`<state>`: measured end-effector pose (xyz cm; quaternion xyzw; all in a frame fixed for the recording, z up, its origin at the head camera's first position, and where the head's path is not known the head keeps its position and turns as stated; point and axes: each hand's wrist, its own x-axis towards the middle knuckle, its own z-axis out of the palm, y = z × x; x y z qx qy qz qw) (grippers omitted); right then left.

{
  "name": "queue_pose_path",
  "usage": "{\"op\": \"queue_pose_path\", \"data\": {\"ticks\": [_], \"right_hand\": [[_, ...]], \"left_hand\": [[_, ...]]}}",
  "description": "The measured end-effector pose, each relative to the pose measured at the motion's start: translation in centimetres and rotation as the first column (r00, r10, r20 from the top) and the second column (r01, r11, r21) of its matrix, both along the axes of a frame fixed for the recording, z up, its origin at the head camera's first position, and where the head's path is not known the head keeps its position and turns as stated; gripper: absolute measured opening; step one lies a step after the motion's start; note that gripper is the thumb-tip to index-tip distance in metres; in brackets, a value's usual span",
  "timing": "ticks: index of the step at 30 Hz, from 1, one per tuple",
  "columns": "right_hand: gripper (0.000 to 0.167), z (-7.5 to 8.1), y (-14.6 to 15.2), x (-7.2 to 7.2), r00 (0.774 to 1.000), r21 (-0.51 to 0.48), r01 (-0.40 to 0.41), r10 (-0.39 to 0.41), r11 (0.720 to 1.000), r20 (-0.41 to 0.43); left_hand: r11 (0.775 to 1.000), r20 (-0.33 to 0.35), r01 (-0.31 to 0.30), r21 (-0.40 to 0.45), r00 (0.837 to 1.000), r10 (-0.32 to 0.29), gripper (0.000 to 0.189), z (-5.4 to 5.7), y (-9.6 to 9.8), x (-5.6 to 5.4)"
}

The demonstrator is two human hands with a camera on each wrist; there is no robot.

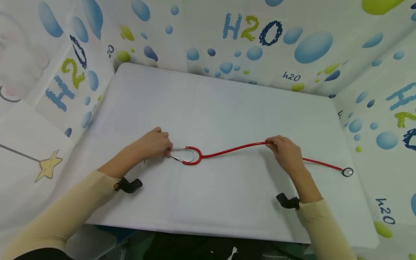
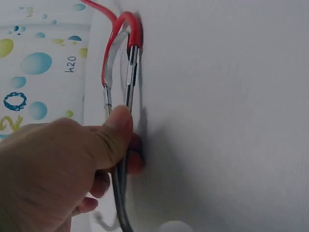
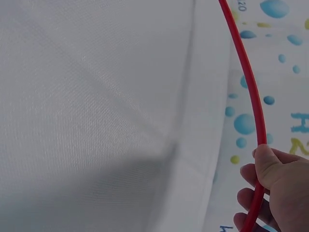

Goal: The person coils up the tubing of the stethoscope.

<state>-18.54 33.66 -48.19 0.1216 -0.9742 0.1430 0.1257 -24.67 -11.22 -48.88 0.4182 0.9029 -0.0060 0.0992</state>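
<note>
A red stethoscope [image 1: 234, 148] stretches from left to right above the white table. My left hand [image 1: 155, 144] grips its metal ear tubes; the left wrist view shows the thumb pressed on one metal tube [image 2: 130, 82], fingers behind it. My right hand [image 1: 287, 153] pinches the red tubing [image 3: 251, 82] between thumb and fingers, partway toward the chest piece. The round chest piece [image 1: 347, 172] lies at the right end, near the table's right side. In the head view the left hand hides the ear tips.
The white tabletop [image 1: 208, 202] has its front edge close to the person's body. Patterned cloth [image 1: 201, 36] with blue drops and "H2O" lettering hangs behind and at both sides. A black wrist mount [image 1: 129, 185] sits on the left sleeve, another [image 1: 287, 201] on the right.
</note>
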Motion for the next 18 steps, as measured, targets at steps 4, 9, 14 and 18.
{"op": "queue_pose_path", "data": {"ticks": [4,9,14,18], "right_hand": [[0.017,0.6,0.8,-0.4,1.000,0.004,0.013,-0.013,1.000,0.026],[0.018,0.3,1.8,0.0,0.989,-0.008,0.065,-0.063,0.998,0.135],[0.020,-0.3,2.5,0.6,0.975,-0.005,0.098,-0.095,0.995,0.201],[0.021,-0.8,2.6,0.7,0.974,0.030,0.083,-0.087,0.996,0.210]], "left_hand": [[0.996,0.029,-0.017,0.091,0.999,0.015,0.009,-0.7,0.7,-0.3],[0.976,0.036,-0.073,0.203,0.997,0.067,0.004,-1.5,1.0,-0.4],[0.934,0.042,-0.108,0.341,0.994,0.099,0.006,-0.9,1.9,-0.4],[0.885,0.079,-0.160,0.438,0.987,0.139,0.008,-0.1,2.7,0.0]]}}
